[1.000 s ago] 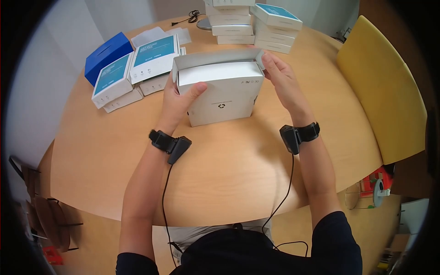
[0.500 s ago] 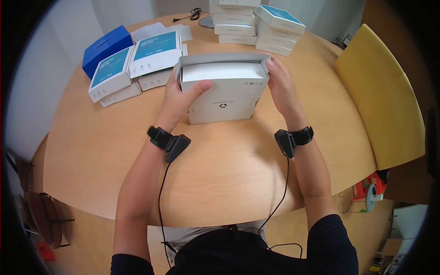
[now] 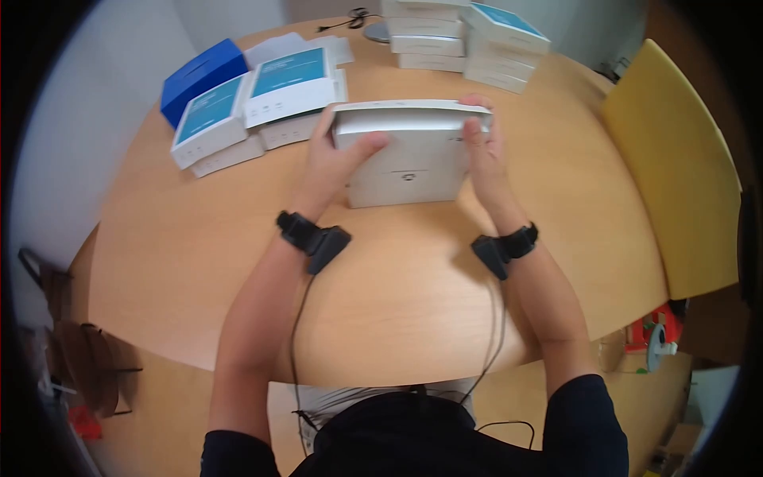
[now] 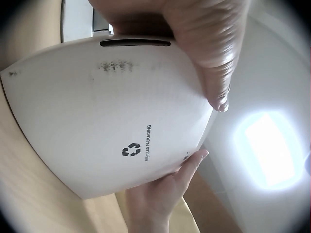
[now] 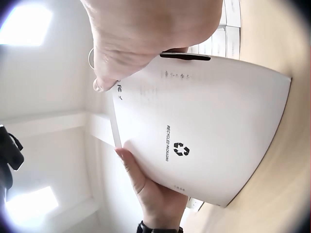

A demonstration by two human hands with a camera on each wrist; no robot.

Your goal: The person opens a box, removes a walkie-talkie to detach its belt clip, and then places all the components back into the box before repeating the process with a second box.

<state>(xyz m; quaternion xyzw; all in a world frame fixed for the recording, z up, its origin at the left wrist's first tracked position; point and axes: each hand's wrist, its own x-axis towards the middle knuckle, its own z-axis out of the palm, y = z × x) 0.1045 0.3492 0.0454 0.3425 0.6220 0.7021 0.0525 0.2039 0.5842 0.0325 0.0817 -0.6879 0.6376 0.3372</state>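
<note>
A white box stands on edge on the wooden table, its flap side up and the lid flap tilted over a narrow gap. The left hand grips its left end, thumb along the top front edge. At the right end the right hand holds the box, thumb on the front near the upper corner and fingers behind. A recycling mark shows on the box's broad face in the left wrist view, and also on that face in the right wrist view. The box hides most fingers.
Teal-topped white boxes and a blue box lie at the back left. Stacks of white boxes stand at the back, beside a black cable. A yellow chair back rises at the table's right edge.
The lid flap has come forward and down over the box's top. The right thumb has moved from the flap's corner onto the front face. The left hand keeps its grip.
</note>
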